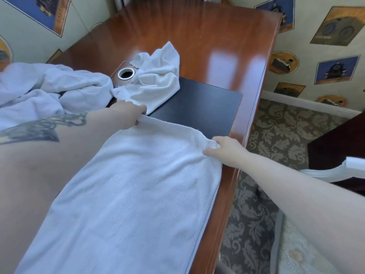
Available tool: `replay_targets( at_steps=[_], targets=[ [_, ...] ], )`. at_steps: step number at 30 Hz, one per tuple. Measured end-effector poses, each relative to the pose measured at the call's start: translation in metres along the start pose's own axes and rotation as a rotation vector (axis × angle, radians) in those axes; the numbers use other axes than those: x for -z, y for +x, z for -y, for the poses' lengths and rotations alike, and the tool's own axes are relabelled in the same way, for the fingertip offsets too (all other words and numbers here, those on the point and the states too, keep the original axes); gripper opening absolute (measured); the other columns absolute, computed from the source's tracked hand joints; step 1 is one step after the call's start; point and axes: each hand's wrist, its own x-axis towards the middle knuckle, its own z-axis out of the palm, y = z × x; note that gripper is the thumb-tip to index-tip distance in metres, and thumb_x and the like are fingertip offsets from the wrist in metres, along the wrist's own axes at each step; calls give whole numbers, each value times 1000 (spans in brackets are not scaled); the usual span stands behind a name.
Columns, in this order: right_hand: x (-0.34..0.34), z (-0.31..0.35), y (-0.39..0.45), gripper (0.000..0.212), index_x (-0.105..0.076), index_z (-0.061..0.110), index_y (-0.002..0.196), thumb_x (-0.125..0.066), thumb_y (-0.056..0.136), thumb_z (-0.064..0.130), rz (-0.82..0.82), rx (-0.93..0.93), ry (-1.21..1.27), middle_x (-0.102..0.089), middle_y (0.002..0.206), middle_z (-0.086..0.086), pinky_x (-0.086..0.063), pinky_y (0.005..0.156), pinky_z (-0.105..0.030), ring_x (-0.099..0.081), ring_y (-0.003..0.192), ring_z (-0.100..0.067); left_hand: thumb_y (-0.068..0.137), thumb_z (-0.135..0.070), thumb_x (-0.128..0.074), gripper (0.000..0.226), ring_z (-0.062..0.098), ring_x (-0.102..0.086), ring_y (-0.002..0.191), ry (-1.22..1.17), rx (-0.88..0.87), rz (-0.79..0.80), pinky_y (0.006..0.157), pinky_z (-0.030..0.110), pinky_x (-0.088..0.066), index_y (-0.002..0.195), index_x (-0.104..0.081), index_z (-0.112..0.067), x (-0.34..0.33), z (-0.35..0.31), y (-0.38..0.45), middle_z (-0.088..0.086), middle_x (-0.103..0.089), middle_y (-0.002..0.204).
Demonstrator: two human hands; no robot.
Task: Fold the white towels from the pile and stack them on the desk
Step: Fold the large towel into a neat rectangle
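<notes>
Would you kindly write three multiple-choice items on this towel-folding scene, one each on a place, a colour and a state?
1. Where does the crumpled towel lie?
A. on the carpet
B. beside the metal-ringed hole
C. on a chair

2. What colour is the desk pad?
A. black
B. red
C. yellow

3. How is the flat towel held?
A. by no hand
B. by one hand
C. by both hands

B: it rests on the desk next to the hole.
A: its bare part is black.
C: left hand and right hand each pinch a far corner.
</notes>
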Motion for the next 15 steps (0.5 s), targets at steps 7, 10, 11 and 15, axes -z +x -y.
replay_targets(
  at_steps=[7,10,11,15],
  targets=[
    [18,-13,5,18,-66,19,79,-79,70,26,-244,-37,-26,-66,84,-1,-39,59,-26,-59,82,-19,90,-1,-51,22,30,-55,106,162,-27,-80,76,33,-40,107,-61,-13,12,-8,1,10,-59,107],
    [25,-12,13,26,-68,23,109,-70,83,23,-403,-46,-124,-67,109,-5,-46,78,-31,-58,105,-27,86,5,-51,24,34,-52,107,96,-53,-330,78,36,-33,103,-62,-8,21,-9,6,13,-60,104],
    [27,-12,13,29,-67,22,115,-64,87,22,-438,-40,-178,-67,113,-6,-46,81,-33,-58,108,-29,84,7,-51,23,34,-52,105,34,-44,-384,77,38,-33,99,-62,-6,25,-10,8,14,-60,103],
    [29,-8,0,24,-74,23,102,-57,85,20,-582,42,-253,-69,94,-4,-37,64,-27,-56,86,-24,85,3,-55,17,34,-54,106,-103,-22,-390,78,41,-47,97,-64,-4,34,-5,-1,13,-60,103]
  ],
)
